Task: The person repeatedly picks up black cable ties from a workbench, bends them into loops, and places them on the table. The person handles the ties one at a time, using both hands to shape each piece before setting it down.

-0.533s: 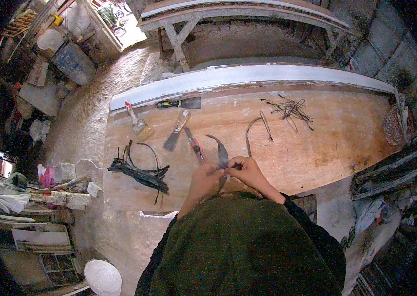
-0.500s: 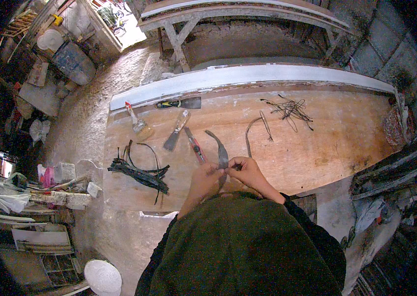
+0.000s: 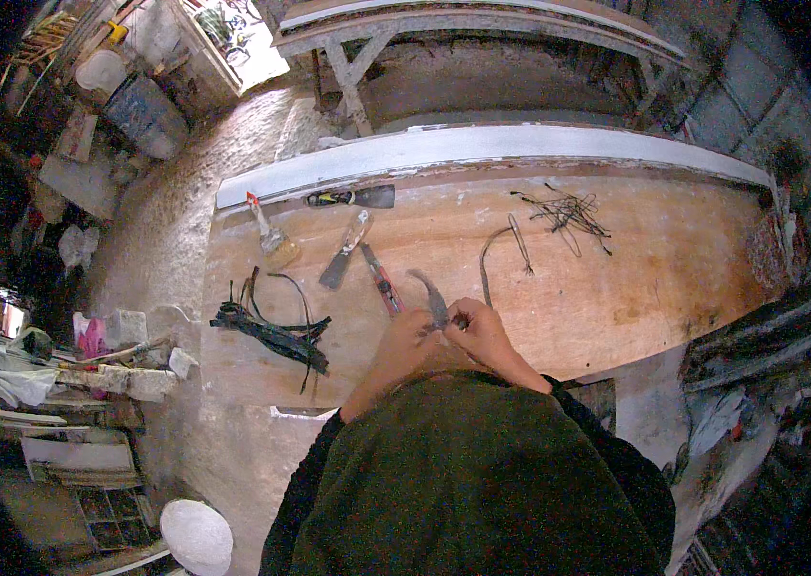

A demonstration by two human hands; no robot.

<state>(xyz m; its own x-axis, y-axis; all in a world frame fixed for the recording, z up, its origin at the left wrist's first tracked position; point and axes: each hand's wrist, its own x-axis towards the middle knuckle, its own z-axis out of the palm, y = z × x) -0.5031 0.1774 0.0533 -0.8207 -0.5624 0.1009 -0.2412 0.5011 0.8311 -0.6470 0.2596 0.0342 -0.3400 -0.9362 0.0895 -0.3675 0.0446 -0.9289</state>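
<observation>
My left hand (image 3: 403, 338) and my right hand (image 3: 478, 328) meet over the near edge of a wooden worktop (image 3: 617, 278). Together they grip a grey curved strip (image 3: 429, 294) that rises from between the fingers and bends to the left. A red-handled knife (image 3: 381, 280) lies just left of the strip. Beyond my right hand a thin bent wire (image 3: 489, 257) curves across the wood. What the fingertips pinch at the strip's base is hidden.
On the worktop lie a putty knife (image 3: 345, 252), a brush (image 3: 271, 235), a dark-handled scraper (image 3: 353, 198), a bundle of black strips (image 3: 271, 331) and a tangle of wires (image 3: 564, 211). A long white board (image 3: 482, 149) runs along the far edge. Cluttered shelves stand at left.
</observation>
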